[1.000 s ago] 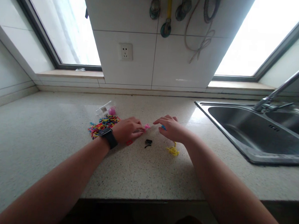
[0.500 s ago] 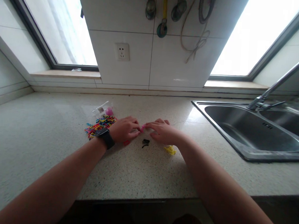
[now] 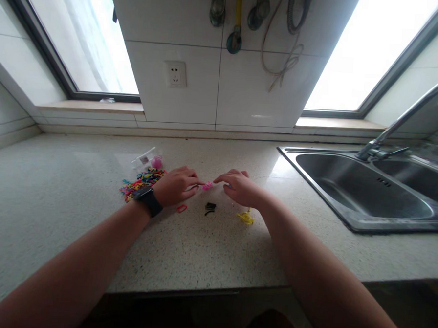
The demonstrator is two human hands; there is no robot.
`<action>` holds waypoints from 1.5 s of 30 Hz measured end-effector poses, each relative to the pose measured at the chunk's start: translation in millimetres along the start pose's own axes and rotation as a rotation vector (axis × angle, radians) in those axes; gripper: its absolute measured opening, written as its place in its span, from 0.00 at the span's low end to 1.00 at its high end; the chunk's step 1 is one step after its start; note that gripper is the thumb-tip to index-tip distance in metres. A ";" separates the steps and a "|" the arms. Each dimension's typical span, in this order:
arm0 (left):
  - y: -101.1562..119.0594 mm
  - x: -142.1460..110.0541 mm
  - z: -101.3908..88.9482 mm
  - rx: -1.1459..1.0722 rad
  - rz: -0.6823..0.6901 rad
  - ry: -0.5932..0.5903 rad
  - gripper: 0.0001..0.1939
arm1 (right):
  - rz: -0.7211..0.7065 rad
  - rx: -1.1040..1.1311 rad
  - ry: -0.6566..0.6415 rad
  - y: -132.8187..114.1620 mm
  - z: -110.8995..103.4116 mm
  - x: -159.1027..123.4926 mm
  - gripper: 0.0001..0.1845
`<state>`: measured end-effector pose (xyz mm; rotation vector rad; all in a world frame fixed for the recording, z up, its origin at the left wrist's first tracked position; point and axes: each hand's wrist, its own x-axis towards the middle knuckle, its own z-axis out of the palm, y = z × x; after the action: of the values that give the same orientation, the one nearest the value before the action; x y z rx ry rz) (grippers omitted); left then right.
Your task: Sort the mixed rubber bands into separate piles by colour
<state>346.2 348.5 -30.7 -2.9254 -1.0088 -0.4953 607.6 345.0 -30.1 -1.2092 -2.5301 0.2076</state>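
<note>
A small cluster of pink bands (image 3: 207, 185), like little hair ties, lies on the counter between my hands. My left hand (image 3: 176, 185) has its index finger stretched to the cluster's left edge, the thumb held apart below. On the other side my right hand (image 3: 240, 187) points its index finger at the cluster, a small gap between, with thumb and finger apart. Below them lie a few black pieces (image 3: 210, 207), a red loop (image 3: 182, 208) near my left thumb, and a yellow bunch (image 3: 246, 217) under my right wrist. My left forearm partly hides a multicoloured pile (image 3: 141, 180) of similar bands.
Behind the pile sits a clear plastic bag (image 3: 143, 158) with a pink ball (image 3: 156, 162). A steel double sink (image 3: 360, 191) with a tap (image 3: 408, 113) is set into the counter (image 3: 185, 250) at right. A tiled wall with a socket (image 3: 176, 74) rises behind.
Both hands have drawn slightly apart from the pink bands, which now show on the counter. The red loop is more visible. The view has shifted a little.
</note>
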 end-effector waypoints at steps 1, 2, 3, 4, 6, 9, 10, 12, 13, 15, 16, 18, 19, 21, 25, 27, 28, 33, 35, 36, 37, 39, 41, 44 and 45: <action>-1.5 -0.8 -1.3 0.012 -0.010 0.018 0.16 | 0.004 0.003 0.040 2.7 -0.3 -0.2 0.21; -3.4 -1.8 -2.4 0.026 -0.021 0.034 0.16 | 0.010 0.005 0.082 5.9 -0.6 -0.3 0.20; -5.6 -3.0 -3.3 0.041 -0.034 0.050 0.15 | 0.017 0.005 0.122 9.3 -1.0 -0.5 0.19; -7.9 -4.4 -4.1 0.057 -0.048 0.064 0.15 | 0.023 0.003 0.160 13.0 -1.2 -0.7 0.19; -12.9 -7.7 -6.0 0.088 -0.075 0.083 0.14 | 0.034 0.000 0.230 20.4 -1.4 -0.9 0.17; -20.7 -14.0 -10.9 0.127 -0.117 0.107 0.14 | 0.071 0.001 0.336 31.5 -0.6 -0.7 0.15; -23.5 -16.7 -13.3 0.140 -0.130 0.115 0.14 | 0.084 0.009 0.368 35.4 0.0 -0.7 0.15; -29.5 -23.0 -18.9 0.155 -0.158 0.133 0.15 | 0.099 0.049 0.425 43.7 1.3 -0.6 0.15; -32.9 -26.7 -21.9 0.154 -0.169 0.139 0.15 | 0.104 0.080 0.453 48.1 2.0 -0.8 0.14; -40.6 -34.7 -27.5 0.138 -0.187 0.148 0.15 | 0.128 0.153 0.507 57.1 3.7 -1.5 0.14; -44.8 -39.0 -29.9 0.128 -0.193 0.153 0.16 | 0.153 0.188 0.530 61.3 4.4 -2.1 0.14; -53.8 -47.4 -33.6 0.110 -0.233 0.181 0.16 | 0.211 0.257 0.557 68.0 5.6 -3.7 0.13; -58.5 -51.5 -34.9 0.099 -0.275 0.205 0.17 | 0.238 0.292 0.563 70.3 6.0 -4.7 0.13; -68.0 -59.5 -36.7 0.086 -0.384 0.246 0.19 | 0.279 0.355 0.567 72.3 6.0 -6.8 0.13; -83.7 -72.7 -39.8 0.067 -0.531 0.292 0.19 | 0.285 0.408 0.556 68.5 4.2 -9.7 0.13; -87.6 -76.1 -41.6 0.047 -0.544 0.312 0.19 | 0.273 0.409 0.542 65.4 3.5 -10.4 0.13; -88.3 -76.6 -42.4 0.043 -0.537 0.313 0.18 | 0.273 0.408 0.532 64.1 3.3 -10.6 0.13; -83.6 -71.0 -43.3 0.059 -0.403 0.211 0.19 | 0.291 0.384 0.476 61.7 3.7 -11.7 0.13; -81.3 -68.1 -42.3 0.037 -0.340 0.149 0.19 | 0.290 0.381 0.458 62.2 4.2 -12.0 0.13; -80.6 -67.0 -41.6 0.017 -0.312 0.112 0.19 | 0.289 0.379 0.450 62.6 4.5 -12.1 0.13; -80.1 -66.2 -41.0 -0.007 -0.286 0.074 0.20 | 0.286 0.376 0.442 63.0 4.9 -12.2 0.13; -79.6 -65.0 -40.0 -0.049 -0.248 0.012 0.20 | 0.274 0.367 0.421 63.5 5.8 -12.2 0.13; -79.1 -63.8 -39.5 -0.076 -0.223 -0.036 0.20 | 0.267 0.362 0.400 63.7 6.7 -12.2 0.13; -77.5 -61.4 -39.5 -0.104 -0.220 -0.109 0.17 | 0.256 0.356 0.378 63.6 7.8 -12.3 0.13; -76.8 -60.6 -39.6 -0.111 -0.231 -0.130 0.16 | 0.248 0.355 0.373 63.6 8.2 -12.4 0.13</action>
<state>243.4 368.8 -18.4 -2.9856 -1.3898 -0.3802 658.4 375.5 -57.7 -1.2738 -1.9271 0.4256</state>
